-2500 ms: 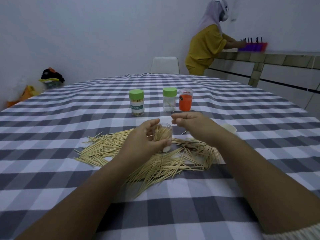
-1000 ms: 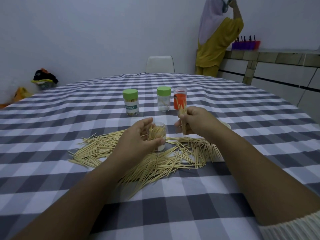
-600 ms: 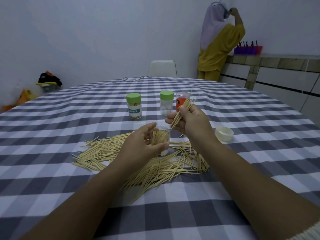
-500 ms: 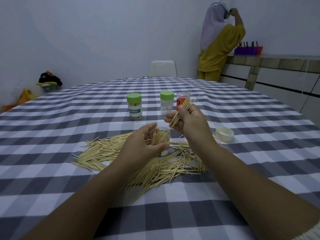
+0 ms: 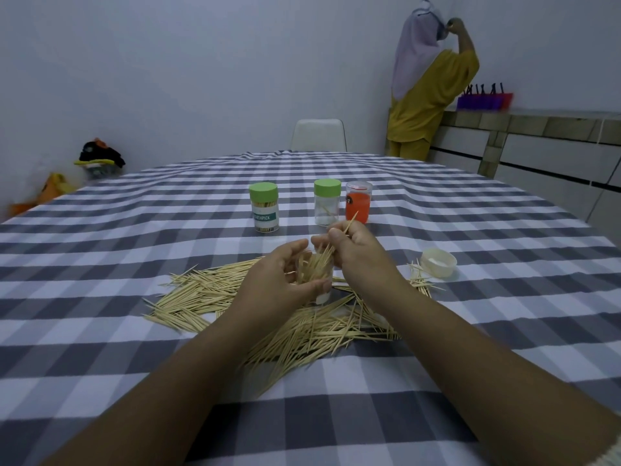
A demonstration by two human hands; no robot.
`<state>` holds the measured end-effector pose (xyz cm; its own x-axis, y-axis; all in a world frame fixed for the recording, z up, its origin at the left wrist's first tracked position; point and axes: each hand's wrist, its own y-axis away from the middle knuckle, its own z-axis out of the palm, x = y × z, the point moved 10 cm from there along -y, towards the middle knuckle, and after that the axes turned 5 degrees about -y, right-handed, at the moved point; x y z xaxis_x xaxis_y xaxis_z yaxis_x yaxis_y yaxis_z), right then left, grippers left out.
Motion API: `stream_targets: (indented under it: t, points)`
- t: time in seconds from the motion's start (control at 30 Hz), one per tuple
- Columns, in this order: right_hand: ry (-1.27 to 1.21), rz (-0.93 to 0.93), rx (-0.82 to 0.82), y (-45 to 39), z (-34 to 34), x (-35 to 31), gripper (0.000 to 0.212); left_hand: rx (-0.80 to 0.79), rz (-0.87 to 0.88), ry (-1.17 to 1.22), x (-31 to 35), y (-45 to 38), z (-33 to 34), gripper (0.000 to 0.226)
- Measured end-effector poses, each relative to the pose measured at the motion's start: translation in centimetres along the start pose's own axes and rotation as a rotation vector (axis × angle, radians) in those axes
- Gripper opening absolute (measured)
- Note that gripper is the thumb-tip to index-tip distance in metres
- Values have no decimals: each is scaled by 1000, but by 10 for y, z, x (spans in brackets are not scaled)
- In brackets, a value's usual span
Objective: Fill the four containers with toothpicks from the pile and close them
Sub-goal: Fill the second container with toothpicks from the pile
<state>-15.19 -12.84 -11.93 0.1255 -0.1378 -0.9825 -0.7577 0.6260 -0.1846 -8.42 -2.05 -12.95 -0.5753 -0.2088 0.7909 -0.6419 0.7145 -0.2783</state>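
My left hand (image 5: 274, 284) grips a small clear container (image 5: 318, 277) standing upright in the toothpick pile (image 5: 268, 317), partly filled with toothpicks. My right hand (image 5: 359, 253) pinches a bunch of toothpicks (image 5: 331, 252) whose lower ends are inside the container's mouth and whose tips stick up past my fingers. Behind stand a labelled container with a green lid (image 5: 264, 207), a nearly empty clear one with a green lid (image 5: 326, 206) and an orange one with a clear top (image 5: 358, 206). A loose white lid (image 5: 438, 262) lies to the right.
The checked tablecloth (image 5: 134, 250) covers the whole table. A white chair (image 5: 318, 135) stands at the far edge. A person in yellow (image 5: 426, 95) stands at a counter at the back right. Bags lie on the floor at the far left (image 5: 97, 159).
My right hand picked a bunch of toothpicks from the pile, lifted it, and has now lowered it so the ends enter the container. My left hand kept holding the container.
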Motion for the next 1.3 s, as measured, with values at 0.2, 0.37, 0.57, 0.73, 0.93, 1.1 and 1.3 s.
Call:
stream_targets:
  t: [0.2, 0.37, 0.57, 0.73, 0.93, 1.1, 1.3]
  points:
    - [78, 46, -27, 3, 2, -1, 22, -6, 7, 9, 0, 0, 0, 80]
    - [155, 42, -55, 2, 0, -2, 30, 8, 16, -11, 0, 0, -2, 80]
    - [420, 39, -132, -2, -13, -9, 25, -5, -21, 6, -4, -3, -7, 79]
    - [770, 137, -437, 12, -5, 5, 20, -32, -39, 8, -8, -6, -14, 77]
    - [969, 185, -708, 36, 23, 18, 44, -45, -53, -2, -16, -10, -20, 78]
    - [1083, 122, -802, 47, 40, 21, 68, -29, -57, 15, -19, -11, -25, 77]
    - [1125, 34, -727, 44, 45, 16, 43, -31, -54, 32, -21, -12, -24, 78]
